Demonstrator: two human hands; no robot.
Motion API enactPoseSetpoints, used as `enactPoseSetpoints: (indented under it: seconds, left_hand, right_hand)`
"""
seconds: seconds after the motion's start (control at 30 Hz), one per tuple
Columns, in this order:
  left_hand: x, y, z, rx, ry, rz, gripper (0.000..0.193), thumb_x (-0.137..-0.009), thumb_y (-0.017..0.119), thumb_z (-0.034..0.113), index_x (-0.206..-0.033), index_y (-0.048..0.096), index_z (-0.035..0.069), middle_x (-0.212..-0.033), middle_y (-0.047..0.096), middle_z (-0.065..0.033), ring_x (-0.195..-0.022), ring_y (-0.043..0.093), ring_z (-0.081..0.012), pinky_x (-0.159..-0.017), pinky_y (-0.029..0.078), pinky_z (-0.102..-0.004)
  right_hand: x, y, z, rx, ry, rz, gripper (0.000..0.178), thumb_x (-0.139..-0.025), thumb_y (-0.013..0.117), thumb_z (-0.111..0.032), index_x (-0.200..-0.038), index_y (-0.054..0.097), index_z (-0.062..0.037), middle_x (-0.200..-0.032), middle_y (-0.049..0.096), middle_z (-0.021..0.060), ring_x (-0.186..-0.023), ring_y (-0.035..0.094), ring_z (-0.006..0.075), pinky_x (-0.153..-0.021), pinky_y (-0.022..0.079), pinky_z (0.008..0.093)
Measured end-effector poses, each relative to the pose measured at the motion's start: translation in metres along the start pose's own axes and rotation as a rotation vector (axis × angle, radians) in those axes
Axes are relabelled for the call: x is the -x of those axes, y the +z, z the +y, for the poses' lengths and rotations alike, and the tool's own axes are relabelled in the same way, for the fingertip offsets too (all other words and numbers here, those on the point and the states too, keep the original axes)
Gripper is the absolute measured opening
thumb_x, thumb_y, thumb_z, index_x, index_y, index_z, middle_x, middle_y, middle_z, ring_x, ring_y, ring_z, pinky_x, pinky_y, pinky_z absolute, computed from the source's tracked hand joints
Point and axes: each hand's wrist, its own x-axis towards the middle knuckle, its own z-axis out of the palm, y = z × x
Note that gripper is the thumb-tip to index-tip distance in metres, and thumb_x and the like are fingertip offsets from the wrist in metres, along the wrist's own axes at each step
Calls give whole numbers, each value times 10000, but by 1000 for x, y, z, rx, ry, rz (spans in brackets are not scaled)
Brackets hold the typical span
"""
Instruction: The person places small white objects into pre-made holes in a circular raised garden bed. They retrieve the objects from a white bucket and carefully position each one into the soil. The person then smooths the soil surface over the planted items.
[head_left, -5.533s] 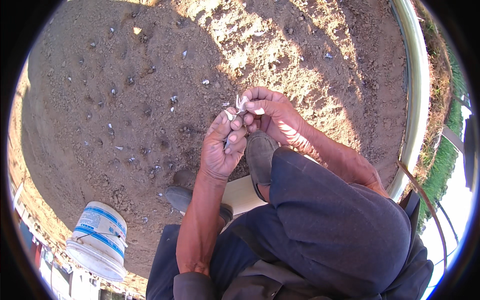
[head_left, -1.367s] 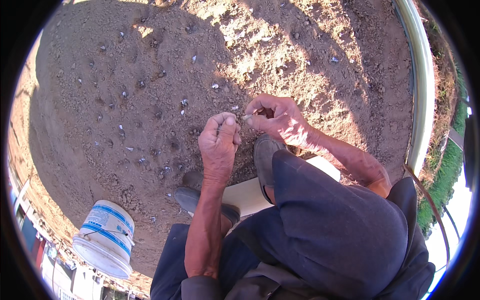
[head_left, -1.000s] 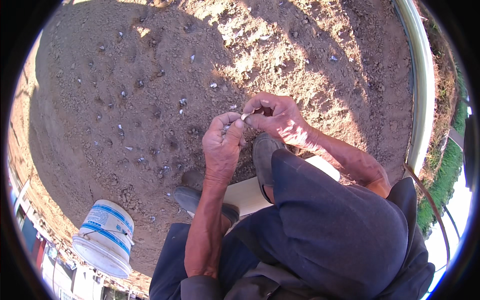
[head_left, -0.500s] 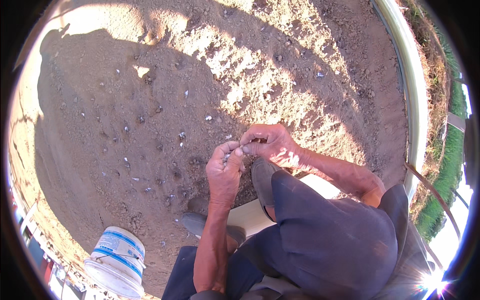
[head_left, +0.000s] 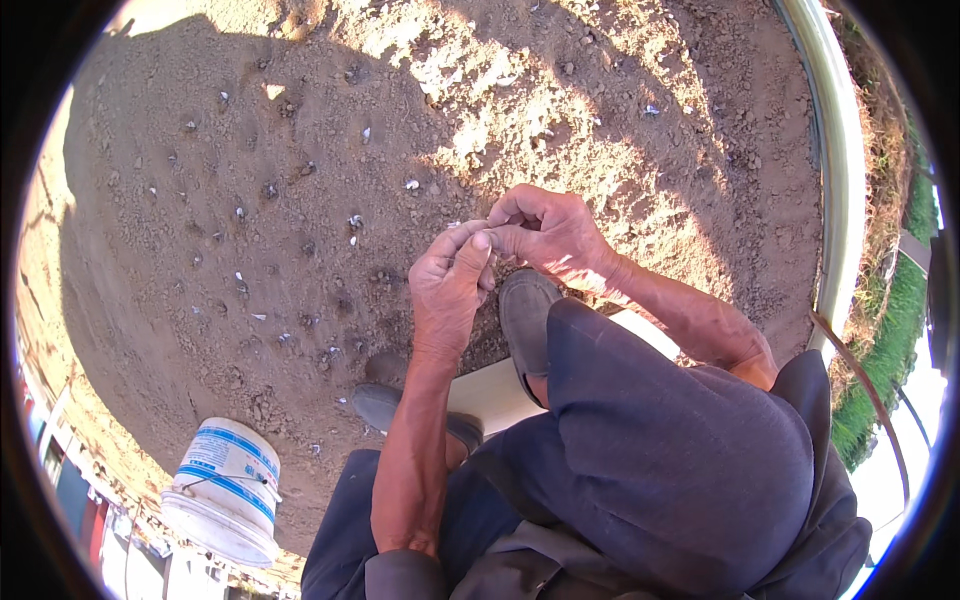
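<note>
My left hand (head_left: 448,288) and my right hand (head_left: 545,232) meet fingertip to fingertip above the brown soil bed (head_left: 250,150). Both hands pinch something small between thumbs and fingers; the fingers hide it, so I cannot tell what it is. The hands hover just over my grey right shoe (head_left: 527,318). Small pale pieces (head_left: 354,221) lie in shallow holes dotted across the soil ahead and to the left of the hands.
A white bucket with blue bands (head_left: 222,490) stands at lower left. My grey left shoe (head_left: 380,405) rests on a pale board (head_left: 495,392). A pale curved pipe (head_left: 838,180) edges the bed at right, with grass (head_left: 895,330) beyond it.
The view has tilted down so the bucket shows more fully. My hands stay together, the fingers working at the same small thing.
</note>
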Motion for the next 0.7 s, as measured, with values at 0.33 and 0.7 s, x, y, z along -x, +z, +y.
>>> enactPoseSetpoints:
  seconds: [0.33, 0.7]
  left_hand:
    - [-11, -22, -14, 956, -146, -91, 160, -988, 564, 183, -1078, 613, 61, -987, 679, -79, -909, 648, -182, -743, 554, -296]
    - [-14, -12, -21, 859, 41, -213, 172, -1000, 523, 193, -1084, 616, 77, -1184, 653, -116, -1203, 560, -259, -1064, 444, -411]
  right_hand:
    - [9, 14, -14, -47, -138, 94, 130, -860, 707, -71, -966, 651, -22, -827, 661, 44, -762, 623, 90, -680, 528, 264]
    - [9, 33, -10, 445, -493, 147, 208, -799, 767, -119, -965, 659, -53, -881, 648, 120, -798, 672, 254, -674, 540, 376]
